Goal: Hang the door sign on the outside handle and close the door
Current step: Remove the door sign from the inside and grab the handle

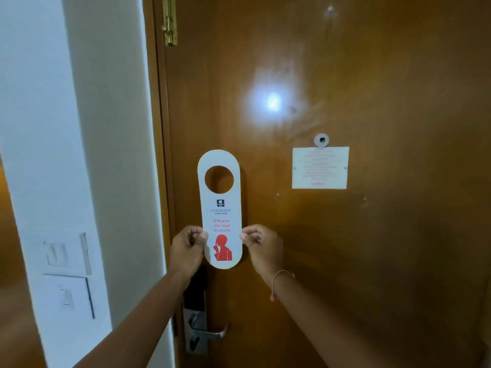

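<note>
A white door sign [220, 208] with a round hole at its top and red "Please do not disturb" lettering is held upright in front of the brown wooden door [372, 235]. My left hand [187, 251] pinches its lower left edge and my right hand [261, 247] pinches its lower right edge. Below the sign sits the metal lever handle [212, 334] on a lock plate [195, 328], partly hidden by my left forearm. The door stands shut in its frame.
A peephole [321, 140] and a white notice [320, 167] are fixed to the door at the right. A brass bolt [169, 21] sits at the top left of the door. A white wall with switch plates [67, 272] stands at the left.
</note>
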